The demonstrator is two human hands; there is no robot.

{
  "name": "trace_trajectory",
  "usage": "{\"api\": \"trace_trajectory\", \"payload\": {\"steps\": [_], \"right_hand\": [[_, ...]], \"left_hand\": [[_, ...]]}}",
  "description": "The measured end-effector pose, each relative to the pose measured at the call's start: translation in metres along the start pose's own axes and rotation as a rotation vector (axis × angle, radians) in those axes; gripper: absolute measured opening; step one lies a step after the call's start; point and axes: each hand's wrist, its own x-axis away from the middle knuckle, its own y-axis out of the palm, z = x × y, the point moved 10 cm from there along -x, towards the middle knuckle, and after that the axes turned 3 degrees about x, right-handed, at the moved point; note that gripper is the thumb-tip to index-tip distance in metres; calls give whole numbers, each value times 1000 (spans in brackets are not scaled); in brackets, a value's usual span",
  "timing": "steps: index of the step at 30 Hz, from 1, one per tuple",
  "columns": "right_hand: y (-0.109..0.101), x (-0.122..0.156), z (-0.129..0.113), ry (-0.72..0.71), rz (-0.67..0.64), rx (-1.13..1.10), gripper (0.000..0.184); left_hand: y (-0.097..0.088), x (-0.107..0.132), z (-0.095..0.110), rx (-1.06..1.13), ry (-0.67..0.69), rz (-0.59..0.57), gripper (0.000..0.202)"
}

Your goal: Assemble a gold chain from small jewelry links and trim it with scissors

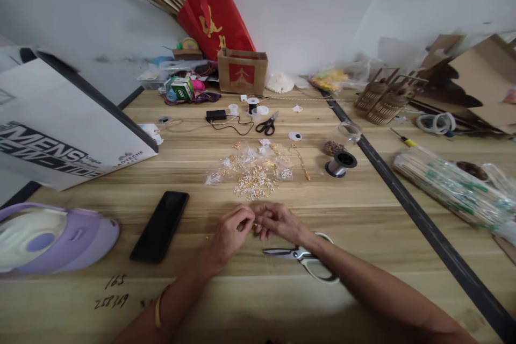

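Two bare hands meet over a wooden table (226,301). The left hand (230,231) and the right hand (279,221) have curled fingers, thumbs and forefingers drawn together, tips nearly touching. A tiny piece (256,224) glints between the fingertips, too small to identify; whether one or both hands grip it cannot be told. A yellow bracelet (157,313) circles the left wrist.

Just beyond the fingers lies a loose heap of gold and silvery beads (256,181), with small clear bags (248,157) of more pieces behind it. A gold chain (301,163) lies to the right of the bags, and farther right a spool of wire (341,164) stands near a clear jar (349,131) tipped on its side. Pale-handled scissors (299,253) lie partly under the right forearm, blades pointing left. Left of the hands are a black phone (160,227) and, near the table's left edge, a purple visor (88,231). Black scissors (266,126) rest beyond the bags.
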Motion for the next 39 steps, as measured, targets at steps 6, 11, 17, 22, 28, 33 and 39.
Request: {"api": "trace_trajectory", "payload": {"steps": [6,11,17,22,28,33,39], "right_hand": [[-3,-2,5,9,5,-29,36],[-6,-3,5,-15,33,-28,35],[-7,-1,-3,-53,50,-7,33],[-7,1,-7,-88,57,68,30],[-8,2,-6,-122,66,136,26],[-5,4,-9,-146,49,211,26],[-3,7,-16,-144,54,350,26]], "left_hand": [[1,-1,-3,62,-42,-2,14],[3,-1,-20,201,-211,-24,11],[21,11,-52,493,-600,-156,11],[24,12,-55,564,-655,-179,18],[26,14,-51,556,-657,-204,23],[26,13,-49,508,-624,-227,24],[24,15,-50,449,-640,-254,24]]}}
